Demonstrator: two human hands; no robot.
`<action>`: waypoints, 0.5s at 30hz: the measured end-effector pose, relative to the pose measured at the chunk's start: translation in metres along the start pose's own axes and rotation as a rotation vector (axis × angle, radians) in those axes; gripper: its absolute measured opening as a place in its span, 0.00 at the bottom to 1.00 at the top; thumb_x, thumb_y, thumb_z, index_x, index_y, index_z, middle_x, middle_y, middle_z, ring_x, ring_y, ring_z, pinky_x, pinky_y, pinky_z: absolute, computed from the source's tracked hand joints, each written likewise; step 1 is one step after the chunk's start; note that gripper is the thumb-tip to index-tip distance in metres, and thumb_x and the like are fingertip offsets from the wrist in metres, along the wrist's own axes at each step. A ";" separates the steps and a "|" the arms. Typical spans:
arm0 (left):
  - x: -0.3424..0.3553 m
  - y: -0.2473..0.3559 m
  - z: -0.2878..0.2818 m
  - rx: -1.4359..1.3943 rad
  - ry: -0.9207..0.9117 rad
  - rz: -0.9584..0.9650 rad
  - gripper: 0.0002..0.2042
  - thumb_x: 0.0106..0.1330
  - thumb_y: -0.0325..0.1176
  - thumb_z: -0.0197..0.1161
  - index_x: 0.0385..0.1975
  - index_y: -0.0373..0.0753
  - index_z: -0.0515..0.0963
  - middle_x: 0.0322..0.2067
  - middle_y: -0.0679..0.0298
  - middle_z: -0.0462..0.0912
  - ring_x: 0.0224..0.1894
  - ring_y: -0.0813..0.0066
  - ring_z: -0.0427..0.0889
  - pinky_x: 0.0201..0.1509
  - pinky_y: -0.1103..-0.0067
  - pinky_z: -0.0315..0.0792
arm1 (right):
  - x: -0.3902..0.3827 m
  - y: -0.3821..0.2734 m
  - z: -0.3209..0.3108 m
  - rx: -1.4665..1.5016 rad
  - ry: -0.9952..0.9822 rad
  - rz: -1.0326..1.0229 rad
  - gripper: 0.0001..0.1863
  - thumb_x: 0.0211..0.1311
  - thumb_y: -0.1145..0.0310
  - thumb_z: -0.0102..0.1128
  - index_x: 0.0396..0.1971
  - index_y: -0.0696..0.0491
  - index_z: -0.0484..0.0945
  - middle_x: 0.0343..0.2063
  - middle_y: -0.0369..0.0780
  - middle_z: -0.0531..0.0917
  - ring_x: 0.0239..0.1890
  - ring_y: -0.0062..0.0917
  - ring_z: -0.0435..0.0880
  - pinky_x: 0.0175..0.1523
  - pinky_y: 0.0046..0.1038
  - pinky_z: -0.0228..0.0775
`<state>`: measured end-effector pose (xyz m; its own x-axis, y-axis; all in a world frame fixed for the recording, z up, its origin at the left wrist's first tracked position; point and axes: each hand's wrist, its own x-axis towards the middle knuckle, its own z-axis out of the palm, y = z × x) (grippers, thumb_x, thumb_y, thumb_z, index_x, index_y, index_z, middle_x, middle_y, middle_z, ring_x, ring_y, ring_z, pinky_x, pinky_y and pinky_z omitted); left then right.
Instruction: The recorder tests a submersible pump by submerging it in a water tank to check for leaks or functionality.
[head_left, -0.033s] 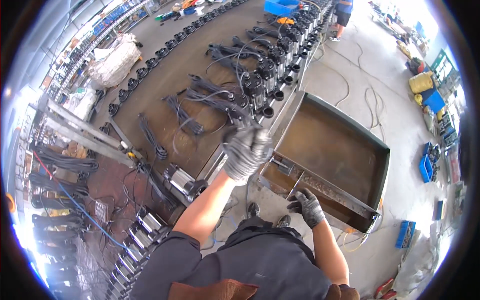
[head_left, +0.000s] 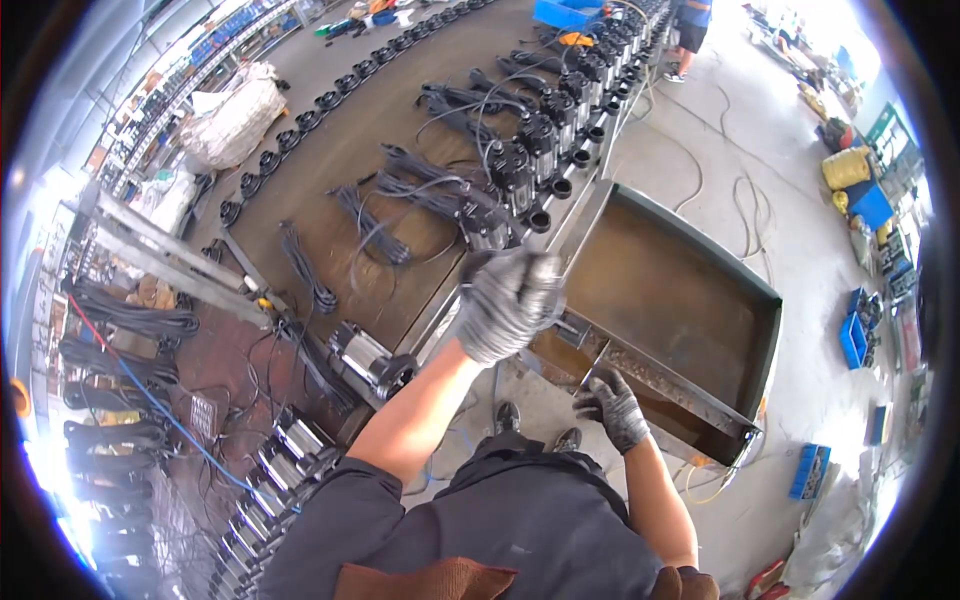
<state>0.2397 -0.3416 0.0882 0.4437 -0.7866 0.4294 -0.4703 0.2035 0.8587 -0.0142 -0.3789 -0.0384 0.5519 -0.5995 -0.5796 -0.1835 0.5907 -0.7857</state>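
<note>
My left hand (head_left: 508, 303), in a grey glove, is raised in front of me, smeared by motion. Its fingers look curled closed, and whatever they hold is hidden. Just beyond it stands the nearest submersible pump (head_left: 487, 222) of a long row, with a black top and silver body; I cannot tell whether the hand touches it. My right hand (head_left: 613, 412), gloved too, hovers at the near side of a metal tray (head_left: 690, 247). Its fingers are loosely bent and apart, with nothing seen in them.
Bundled black cables (head_left: 372, 225) lie on the brown workbench (head_left: 330, 165) beside the pumps. One pump (head_left: 372, 360) lies on its side at the bench's near end. More pumps (head_left: 285, 460) line up at lower left. A person (head_left: 688, 35) stands far off; blue bins (head_left: 808, 470) sit on the floor at right.
My left hand has shifted slightly to the right, toward the tray. My right hand stays where it was.
</note>
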 end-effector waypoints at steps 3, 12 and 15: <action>0.010 0.064 0.019 -0.223 -0.024 -0.061 0.19 0.74 0.46 0.52 0.30 0.35 0.75 0.18 0.60 0.75 0.22 0.69 0.75 0.31 0.73 0.70 | -0.010 -0.009 0.007 0.288 -0.044 -0.196 0.28 0.68 0.61 0.55 0.67 0.39 0.60 0.43 0.37 0.79 0.41 0.30 0.83 0.41 0.35 0.80; -0.026 0.022 0.085 -0.519 -0.123 -0.356 0.22 0.75 0.50 0.50 0.29 0.36 0.78 0.27 0.65 0.82 0.34 0.77 0.79 0.43 0.79 0.74 | -0.085 -0.045 -0.095 0.000 0.417 -0.392 0.26 0.59 0.71 0.53 0.60 0.56 0.68 0.33 0.40 0.81 0.23 0.21 0.81 0.21 0.20 0.73; -0.058 -0.042 0.101 -0.349 -0.176 -0.651 0.21 0.73 0.52 0.53 0.36 0.37 0.80 0.31 0.65 0.82 0.34 0.76 0.79 0.39 0.78 0.76 | -0.085 -0.049 -0.109 -0.108 0.389 -0.264 0.17 0.59 0.80 0.49 0.49 0.57 0.75 0.33 0.38 0.83 0.27 0.19 0.80 0.31 0.21 0.75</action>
<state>0.1564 -0.3639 -0.0005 0.4070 -0.8865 -0.2202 0.1263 -0.1841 0.9748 -0.1404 -0.4157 0.0262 0.2492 -0.8913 -0.3787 -0.1729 0.3438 -0.9230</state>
